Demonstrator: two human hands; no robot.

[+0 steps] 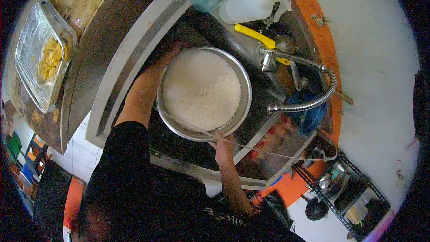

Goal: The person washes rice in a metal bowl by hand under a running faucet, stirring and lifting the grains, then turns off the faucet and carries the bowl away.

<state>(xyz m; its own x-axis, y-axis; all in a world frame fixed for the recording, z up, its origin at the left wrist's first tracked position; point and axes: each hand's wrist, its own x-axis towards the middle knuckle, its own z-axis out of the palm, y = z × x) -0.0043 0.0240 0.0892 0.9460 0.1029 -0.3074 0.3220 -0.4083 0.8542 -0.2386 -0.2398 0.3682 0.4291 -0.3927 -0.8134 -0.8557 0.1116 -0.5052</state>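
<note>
A round metal pot (247, 90) holds pale grains that look like rice, under cloudy water (201, 85). It is over the dark sink basin (174, 154). My left hand (171, 54) is closed at the pot's far left rim, its fingers partly lost in shadow. At the near right rim, my right hand (221, 145) grips the edge with the thumb on top. A thin clear hose (268, 153) crosses the pot's near side, passes by my right hand and runs off to the right.
A flexible metal faucet (329, 89) arches beside the pot. Behind it lie a yellow-handled tool (253, 35), a white spray bottle (251, 6) and a blue bowl (309, 114). Red scraps (268, 136) lie in the right compartment. A plastic-wrapped tray (36, 58) stands on the left counter.
</note>
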